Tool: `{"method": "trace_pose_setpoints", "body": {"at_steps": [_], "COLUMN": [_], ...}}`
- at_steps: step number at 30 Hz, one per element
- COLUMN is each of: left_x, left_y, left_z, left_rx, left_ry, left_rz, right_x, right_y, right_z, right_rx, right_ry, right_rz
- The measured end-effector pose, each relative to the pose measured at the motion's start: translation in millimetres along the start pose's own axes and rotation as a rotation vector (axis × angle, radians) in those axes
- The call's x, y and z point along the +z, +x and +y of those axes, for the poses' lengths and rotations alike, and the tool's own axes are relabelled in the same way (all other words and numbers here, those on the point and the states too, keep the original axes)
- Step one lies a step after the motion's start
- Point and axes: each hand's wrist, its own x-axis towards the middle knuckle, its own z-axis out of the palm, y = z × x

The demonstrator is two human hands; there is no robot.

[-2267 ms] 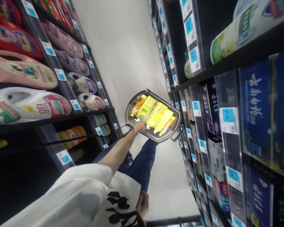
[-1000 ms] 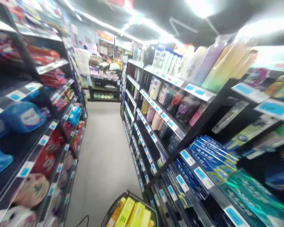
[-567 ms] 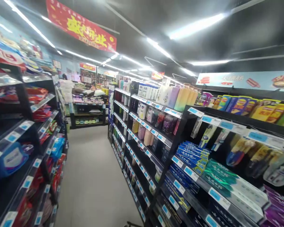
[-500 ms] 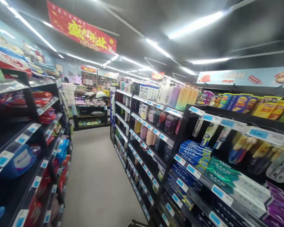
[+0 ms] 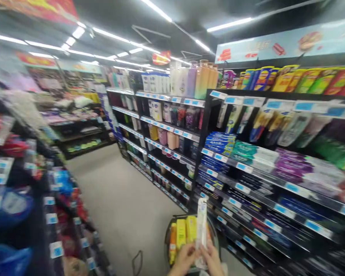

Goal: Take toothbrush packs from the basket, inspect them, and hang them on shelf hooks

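At the bottom of the head view, a long, narrow white package stands nearly upright between my two hands; its print is too blurred to read. My left hand pinches its lower part from the left. From the other side, my right hand closes on the same lower part. Just beyond and below the hands is a dark-rimmed shopping basket. Yellow boxes stand in it, along with an orange-and-yellow pack at its left side.
Shelves of toothpaste boxes and hanging toothbrushes line the right. Bottles fill the shelf unit farther on. Bagged goods sit on the left shelves. A grey floor aisle runs between them. A thin dark loop shows near the bottom.
The view has turned right and tilted down. Both hands, the white package and the basket with yellow boxes have come into view at the bottom; only a dark edge showed there before.
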Motion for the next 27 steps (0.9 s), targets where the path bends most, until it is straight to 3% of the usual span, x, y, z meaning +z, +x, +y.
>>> {"method": "trace_pose_setpoints", "body": {"at_steps": [2, 5, 11, 17, 23, 27], "left_x": [8, 17, 28, 33, 32, 35], "left_y": [6, 7, -21, -33, -31, -33], "left_z": [-6, -3, 46, 73, 75, 76], "left_rx": [0.104, 0.172, 0.189, 0.209, 0.245, 0.263], "left_ry": [0.083, 0.171, 0.286, 0.391, 0.141, 0.064], "left_rz": [0.056, 0.052, 0.007, 0.080, 0.037, 0.079], "right_x": [-11, -22, -22, -20, -11, -10], "right_y": [-12, -23, -51, -56, -51, -54], "right_z": [8, 5, -30, -60, -76, -80], "right_rx": [0.057, 0.067, 0.025, -0.040, -0.085, -0.075], "right_ry": [0.025, 0.049, 0.180, 0.080, -0.005, 0.008], "right_rz": [0.049, 0.015, -0.043, -0.061, -0.033, -0.028]}}
